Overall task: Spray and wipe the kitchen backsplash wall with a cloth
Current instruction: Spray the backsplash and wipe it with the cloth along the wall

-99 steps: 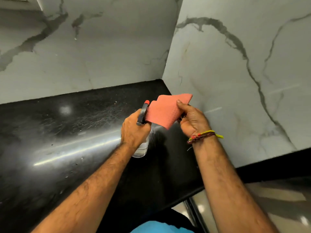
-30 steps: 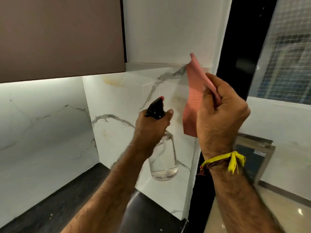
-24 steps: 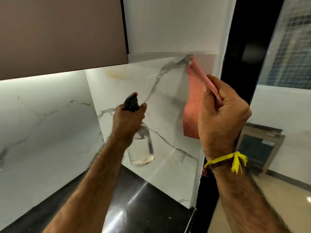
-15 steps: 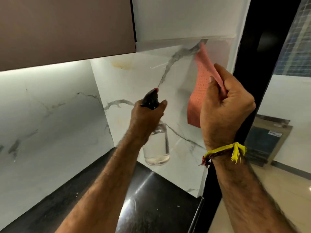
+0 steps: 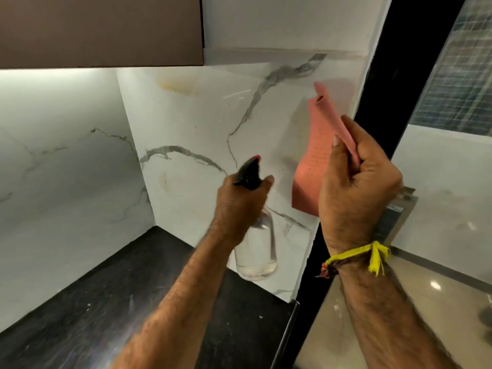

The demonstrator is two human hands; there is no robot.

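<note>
My left hand (image 5: 239, 201) grips the neck of a clear spray bottle (image 5: 257, 251) with a black trigger head and red nozzle tip (image 5: 250, 169), which points at the white marble backsplash (image 5: 202, 121). My right hand (image 5: 354, 187) grips a pink cloth (image 5: 311, 166) that hangs in front of the wall's right part, just below its top edge. Whether the cloth touches the wall I cannot tell. The bottle holds a little clear liquid at its bottom.
A brown upper cabinet (image 5: 101, 30) overhangs at top left, with a light strip under it. A black stone counter (image 5: 111, 302) fills the corner below. A black vertical frame (image 5: 386, 107) ends the wall on the right, and beyond it lies a shiny floor (image 5: 426, 288).
The view has risen from the counter to the wall's top. Over the last second the spray bottle swung left and came back right. The cloth has come down from the wall's top edge.
</note>
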